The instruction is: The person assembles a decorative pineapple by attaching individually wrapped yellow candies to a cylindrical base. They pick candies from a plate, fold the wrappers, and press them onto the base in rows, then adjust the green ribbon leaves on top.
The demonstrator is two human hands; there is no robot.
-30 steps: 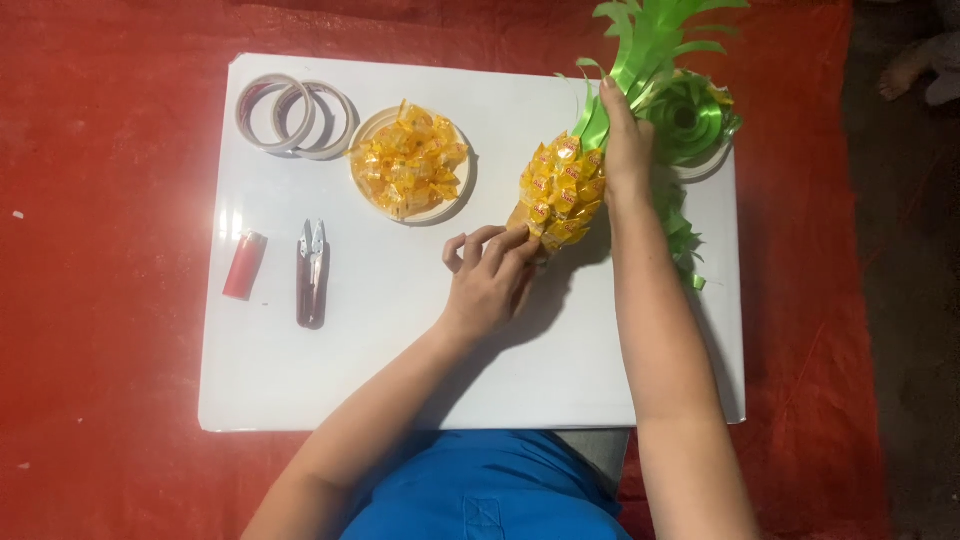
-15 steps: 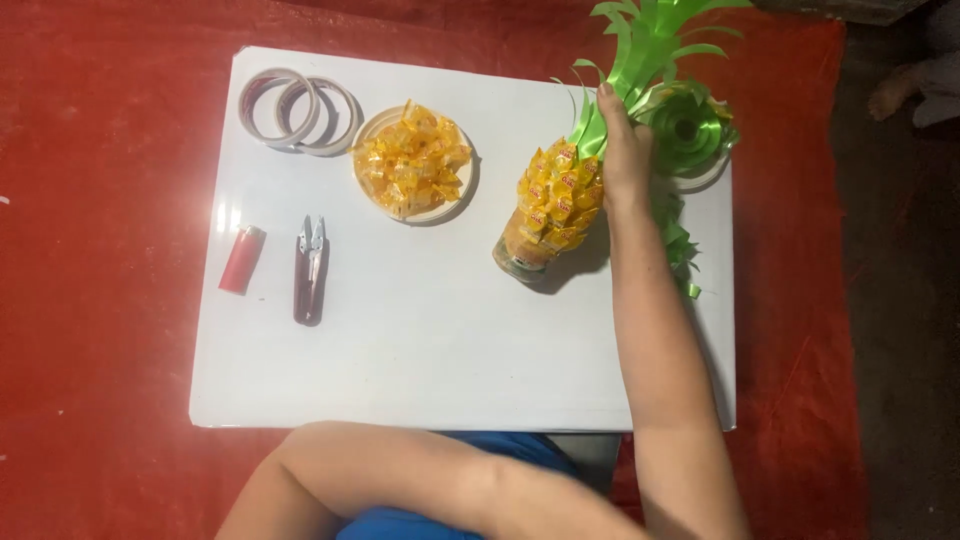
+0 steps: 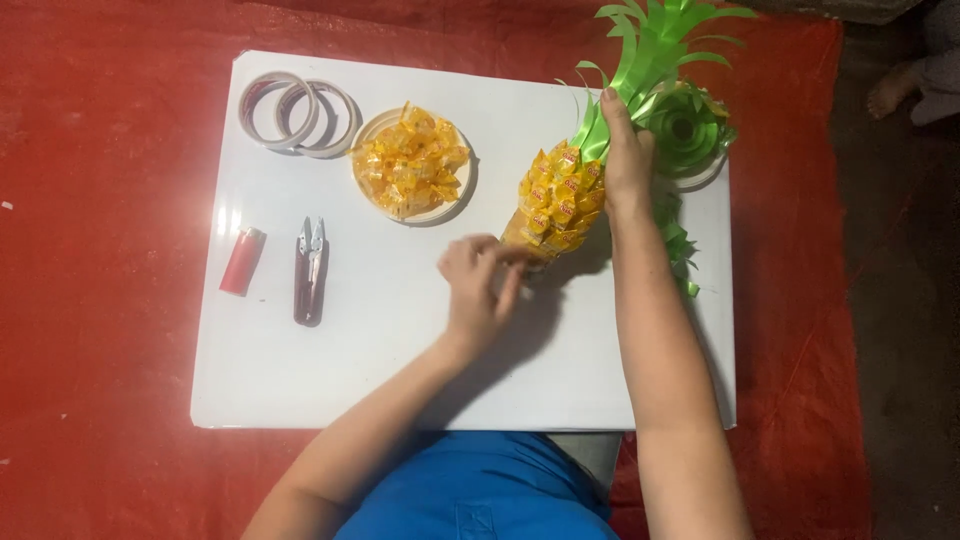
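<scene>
A candy pineapple (image 3: 556,200), a bottle covered in yellow wrapped candies with green ribbon leaves (image 3: 655,45) at its top, lies tilted on the white board (image 3: 400,350). My right hand (image 3: 626,160) grips its neck where the candies meet the leaves. My left hand (image 3: 478,290) is at the lower end of the pineapple, fingers bunched and touching the bottom row of candies. Whether it pinches a candy is hidden by the fingers.
A plate of yellow candies (image 3: 412,165) sits at the board's top middle, tape rolls (image 3: 298,112) at top left. A red lighter (image 3: 242,261) and thread snips (image 3: 310,270) lie on the left. A green ribbon roll (image 3: 690,130) lies right. Another person's foot (image 3: 895,90) shows far right.
My left hand pulled back off the board toward my body, then returned to the pineapple's lower end. My right hand kept its grip on the neck.
</scene>
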